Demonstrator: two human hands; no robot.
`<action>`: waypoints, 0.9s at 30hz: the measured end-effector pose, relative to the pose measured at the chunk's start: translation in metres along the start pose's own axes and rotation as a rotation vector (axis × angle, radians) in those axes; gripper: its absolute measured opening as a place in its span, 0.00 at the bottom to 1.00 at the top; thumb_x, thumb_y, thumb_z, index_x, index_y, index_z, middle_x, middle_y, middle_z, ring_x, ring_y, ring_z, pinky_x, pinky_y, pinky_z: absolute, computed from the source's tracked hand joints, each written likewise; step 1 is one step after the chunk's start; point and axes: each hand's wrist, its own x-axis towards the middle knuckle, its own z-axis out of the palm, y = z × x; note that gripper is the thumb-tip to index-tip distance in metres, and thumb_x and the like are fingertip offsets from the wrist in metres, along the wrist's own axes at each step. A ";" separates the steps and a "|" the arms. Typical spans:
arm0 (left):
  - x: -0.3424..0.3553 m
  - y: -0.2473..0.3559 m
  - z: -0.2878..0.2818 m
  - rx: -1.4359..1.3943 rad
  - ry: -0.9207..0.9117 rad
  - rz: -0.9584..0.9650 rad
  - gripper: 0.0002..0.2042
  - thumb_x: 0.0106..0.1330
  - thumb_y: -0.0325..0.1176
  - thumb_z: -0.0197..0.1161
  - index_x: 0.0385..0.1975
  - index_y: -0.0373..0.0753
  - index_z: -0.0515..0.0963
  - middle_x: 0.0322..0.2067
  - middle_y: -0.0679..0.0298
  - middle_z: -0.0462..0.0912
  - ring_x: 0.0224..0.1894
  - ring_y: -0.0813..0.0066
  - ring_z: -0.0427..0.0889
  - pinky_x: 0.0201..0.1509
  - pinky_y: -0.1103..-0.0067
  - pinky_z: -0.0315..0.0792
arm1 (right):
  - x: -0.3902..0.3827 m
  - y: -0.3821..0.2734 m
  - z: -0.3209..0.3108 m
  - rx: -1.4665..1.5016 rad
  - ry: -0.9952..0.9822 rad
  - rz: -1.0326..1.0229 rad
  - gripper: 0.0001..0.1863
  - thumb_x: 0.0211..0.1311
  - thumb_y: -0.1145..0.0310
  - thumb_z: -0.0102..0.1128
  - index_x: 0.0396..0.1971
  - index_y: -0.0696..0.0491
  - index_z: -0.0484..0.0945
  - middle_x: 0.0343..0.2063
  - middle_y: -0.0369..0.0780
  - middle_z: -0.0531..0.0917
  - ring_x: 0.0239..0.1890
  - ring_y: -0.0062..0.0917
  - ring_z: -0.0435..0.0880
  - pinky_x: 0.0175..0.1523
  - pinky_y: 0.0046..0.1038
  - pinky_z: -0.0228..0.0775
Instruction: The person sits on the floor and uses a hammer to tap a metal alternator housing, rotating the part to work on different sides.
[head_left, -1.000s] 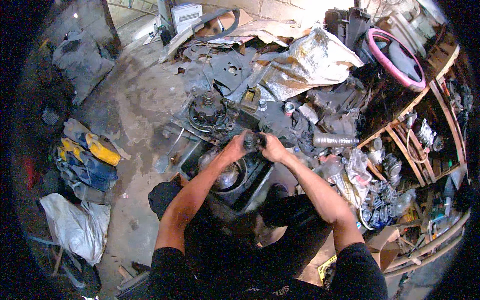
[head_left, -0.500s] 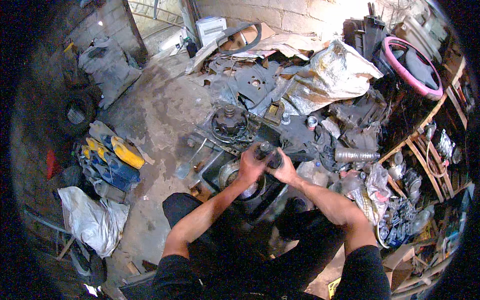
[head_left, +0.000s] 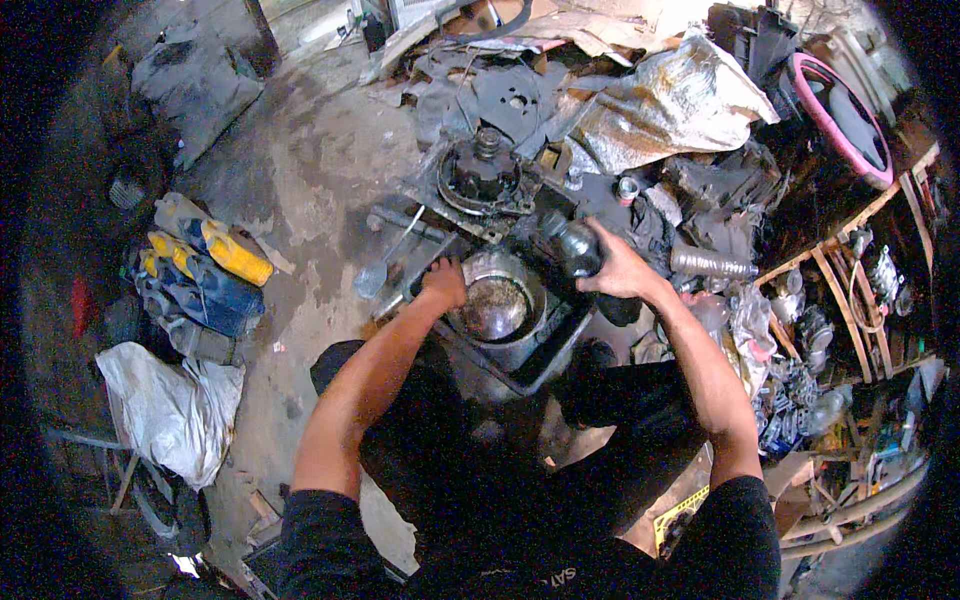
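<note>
My right hand [head_left: 620, 265] is wrapped round a dark, glossy bottle [head_left: 577, 247], held tilted above the right side of a black tray [head_left: 540, 382]. In that tray sits a round metal housing [head_left: 538, 318], whose bowl-like inside looks wet and brownish. My left hand [head_left: 443, 284] is at the housing's left edge, over the tray's side. Its fingers are curled, and what they hold, if anything, is hidden. Just beyond the tray stands a dark round machine part [head_left: 482, 175] with a ribbed stub on top.
A clear scoop-like piece [head_left: 370, 279] lies left of the tray. Farther left are blue and yellow containers [head_left: 215, 290] and a white sack [head_left: 180, 410]. A small can [head_left: 627, 190], a silvery sheet [head_left: 670, 100], a clear plastic bottle [head_left: 713, 263] and a pink-rimmed steering wheel [head_left: 835, 125] are on the right.
My hands have parted from the bottle they both held. The left went down to the housing's left edge; the right moved right with the bottle. The view has tipped downward.
</note>
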 end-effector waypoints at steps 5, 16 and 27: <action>-0.007 0.063 -0.050 -0.138 0.043 -0.170 0.28 0.54 0.39 0.62 0.53 0.30 0.66 0.50 0.46 0.75 0.57 0.48 0.71 0.61 0.63 0.66 | -0.016 0.034 0.024 -0.147 -0.311 0.128 0.59 0.35 0.56 0.76 0.66 0.61 0.49 0.51 0.59 0.72 0.54 0.46 0.72 0.60 0.38 0.64; -0.054 0.045 -0.090 -0.495 0.472 -0.056 0.18 0.45 0.26 0.64 0.39 0.30 0.74 0.34 0.40 0.80 0.43 0.43 0.79 0.45 0.62 0.72 | -0.007 0.011 0.041 -0.464 -0.368 0.251 0.47 0.40 0.58 0.61 0.64 0.59 0.57 0.39 0.53 0.81 0.44 0.45 0.81 0.50 0.41 0.74; -0.041 0.023 -0.047 -0.778 0.335 -0.162 0.27 0.45 0.35 0.74 0.44 0.31 0.72 0.33 0.53 0.81 0.35 0.57 0.80 0.44 0.67 0.74 | -0.006 0.002 0.049 -0.372 -0.326 0.316 0.27 0.40 0.58 0.60 0.39 0.64 0.77 0.37 0.55 0.82 0.42 0.45 0.82 0.48 0.40 0.75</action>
